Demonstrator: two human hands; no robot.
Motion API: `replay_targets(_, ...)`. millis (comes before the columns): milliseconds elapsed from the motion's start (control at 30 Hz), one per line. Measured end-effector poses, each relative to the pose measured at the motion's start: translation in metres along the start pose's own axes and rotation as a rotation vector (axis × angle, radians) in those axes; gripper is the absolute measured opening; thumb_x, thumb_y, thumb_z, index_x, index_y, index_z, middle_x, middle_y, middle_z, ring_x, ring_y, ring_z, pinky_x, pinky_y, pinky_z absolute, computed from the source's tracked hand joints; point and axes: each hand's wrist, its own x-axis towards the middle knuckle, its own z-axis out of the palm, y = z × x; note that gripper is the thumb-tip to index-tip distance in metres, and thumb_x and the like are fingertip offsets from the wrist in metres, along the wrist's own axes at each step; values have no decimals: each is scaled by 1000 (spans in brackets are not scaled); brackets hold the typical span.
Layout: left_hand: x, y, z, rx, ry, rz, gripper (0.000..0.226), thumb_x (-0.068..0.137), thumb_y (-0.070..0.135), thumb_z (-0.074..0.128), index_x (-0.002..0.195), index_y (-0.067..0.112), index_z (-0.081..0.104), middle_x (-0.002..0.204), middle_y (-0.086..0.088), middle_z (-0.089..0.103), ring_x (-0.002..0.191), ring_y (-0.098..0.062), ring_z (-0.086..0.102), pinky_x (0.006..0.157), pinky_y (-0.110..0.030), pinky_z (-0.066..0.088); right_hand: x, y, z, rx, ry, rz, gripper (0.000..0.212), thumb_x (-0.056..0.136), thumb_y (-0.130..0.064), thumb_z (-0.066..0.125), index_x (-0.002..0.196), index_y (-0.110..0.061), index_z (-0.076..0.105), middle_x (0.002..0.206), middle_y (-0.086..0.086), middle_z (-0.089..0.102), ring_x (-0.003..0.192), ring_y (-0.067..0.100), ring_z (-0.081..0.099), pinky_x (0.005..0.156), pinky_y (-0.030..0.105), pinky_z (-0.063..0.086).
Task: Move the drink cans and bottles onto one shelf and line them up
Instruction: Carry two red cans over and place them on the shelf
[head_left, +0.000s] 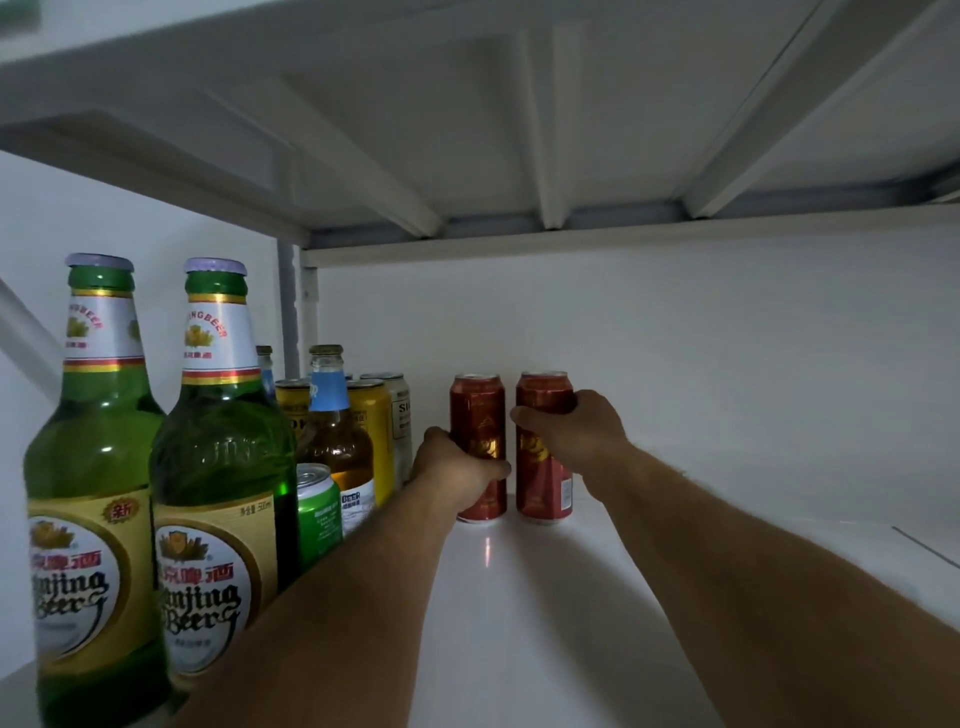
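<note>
Two tall red cans stand upright side by side near the back of the white shelf (519, 597). My left hand (452, 467) is wrapped around the left red can (478, 410). My right hand (576, 426) grips the right red can (543, 473) near its top. At the left front stand two big green beer bottles (91, 467) (218, 467). Behind them are a small green can (318, 512), an amber bottle (335, 436) with a blue neck label, yellow cans (371, 415) and a white can (401, 410).
The underside of the shelf above (467, 130) hangs low over the bottles. A white back wall (727, 364) closes the rear. A white upright post (306, 301) stands at the back left. Bare shelf surface stretches to the right of the red cans.
</note>
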Motion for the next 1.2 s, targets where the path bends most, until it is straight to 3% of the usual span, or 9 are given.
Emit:
replay_targets(167, -8, 7, 6, -41, -40, 63, 80, 64, 26, 94, 133, 15, 55, 124, -8, 68, 113, -32, 67, 101, -52, 54, -8, -10, -26, 1, 79, -20, 34, 78, -44, 81, 99, -19, 72, 91, 1, 73, 84, 20, 71, 81, 36, 58)
replay_targets(333, -28, 21, 13, -97, -123, 147, 64, 69, 23, 92, 124, 15, 60, 114, -6, 71, 104, -27, 69, 98, -46, 56, -29, -20, -65, -20, 161, -38, 32, 77, -44, 81, 97, -20, 72, 90, -1, 73, 83, 18, 70, 83, 38, 58)
replay_targets(500, -56, 38, 22, -102, -275, 259, 32, 75, 20, 88, 91, 27, 61, 95, 1, 70, 82, -12, 66, 72, -29, 51, -66, -26, -109, -33, 259, -42, 30, 76, -43, 82, 95, -21, 72, 88, -2, 74, 83, 18, 71, 79, 34, 58)
replay_targets(633, -86, 57, 33, -81, -367, 360, 30, 75, 21, 89, 95, 23, 67, 92, 2, 71, 80, -11, 67, 61, -24, 48, -98, -29, -146, -63, 364, -61, 31, 76, -44, 82, 95, -21, 73, 88, -2, 75, 82, 17, 72, 78, 33, 59)
replay_targets(800, -126, 80, 56, -68, -459, 428, 39, 70, 24, 92, 102, 17, 70, 94, -1, 74, 86, -18, 71, 65, -26, 50, -137, -33, -193, -81, 467, -41, 36, 74, -44, 83, 98, -20, 72, 90, 0, 74, 83, 20, 71, 79, 36, 60)
replay_targets(933, -171, 97, 77, -118, -506, 460, 38, 71, 21, 92, 92, 23, 61, 92, 1, 70, 85, -16, 68, 76, -32, 52, -171, -35, -234, -100, 518, -28, 36, 75, -44, 84, 98, -21, 71, 91, 0, 74, 83, 19, 71, 80, 38, 60)
replay_targets(1067, -222, 113, 103, -135, -553, 468, 40, 69, 24, 93, 97, 22, 64, 96, -1, 73, 89, -19, 71, 80, -34, 55, -209, -32, -279, -104, 537, -23, 31, 76, -46, 83, 94, -26, 67, 92, -2, 72, 84, 17, 70, 71, 33, 56)
replay_targets(1200, -277, 130, 128, -158, -583, 469, 36, 71, 24, 91, 96, 21, 66, 95, -1, 73, 85, -15, 69, 69, -27, 51, -246, -31, -327, -100, 538, -1, 39, 77, -45, 83, 104, -23, 67, 97, -1, 72, 89, 19, 70, 84, 42, 58)
